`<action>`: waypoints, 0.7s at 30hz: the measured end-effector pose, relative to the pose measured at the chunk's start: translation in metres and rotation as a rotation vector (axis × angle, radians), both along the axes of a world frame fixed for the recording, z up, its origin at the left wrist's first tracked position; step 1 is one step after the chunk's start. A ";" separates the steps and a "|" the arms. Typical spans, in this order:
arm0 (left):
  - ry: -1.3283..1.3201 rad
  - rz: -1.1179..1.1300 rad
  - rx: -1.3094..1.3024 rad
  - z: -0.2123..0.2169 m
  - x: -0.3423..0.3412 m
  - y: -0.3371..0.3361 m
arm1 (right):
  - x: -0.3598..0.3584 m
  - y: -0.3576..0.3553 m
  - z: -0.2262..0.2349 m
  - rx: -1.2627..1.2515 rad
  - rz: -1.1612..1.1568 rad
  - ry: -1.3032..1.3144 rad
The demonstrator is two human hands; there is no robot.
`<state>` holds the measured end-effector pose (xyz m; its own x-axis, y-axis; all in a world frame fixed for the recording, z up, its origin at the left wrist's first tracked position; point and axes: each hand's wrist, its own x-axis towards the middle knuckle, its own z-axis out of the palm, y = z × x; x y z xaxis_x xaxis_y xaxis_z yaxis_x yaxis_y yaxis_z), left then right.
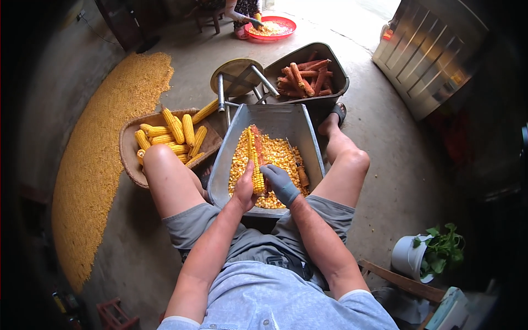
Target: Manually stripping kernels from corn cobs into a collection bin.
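Ear of corn (257,170), partly stripped, over the trough (275,114)

My left hand (245,188) is closed round the ear's near end; my gloved right hand (280,185) has its fingers at the ear's right side, and I can't tell how tightly they bend. The ear lies left of the trough's middle, tip toward its far edge. I judge the step to be rubbing kernels (280,149) off; the next move calls for firm pressure beside the bare reddish strip. I count one ear in hand, roughly a dozen whole ears (188,131) at the basket (128,162), and about ten bare cobs (297,75) in the tub (340,80), overlaps blurring both totals.
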<state>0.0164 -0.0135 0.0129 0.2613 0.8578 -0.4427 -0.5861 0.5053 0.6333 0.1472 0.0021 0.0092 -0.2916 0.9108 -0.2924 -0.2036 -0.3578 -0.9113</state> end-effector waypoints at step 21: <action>0.311 0.278 0.116 -0.022 0.017 0.003 | -0.010 -0.015 -0.025 0.643 -0.121 -0.791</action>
<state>0.0339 -0.0108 -0.0088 -0.1172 0.9253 -0.3606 -0.4626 0.2704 0.8443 0.1367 -0.0130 -0.0157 -0.1235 0.9734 0.1931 0.5361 0.2292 -0.8124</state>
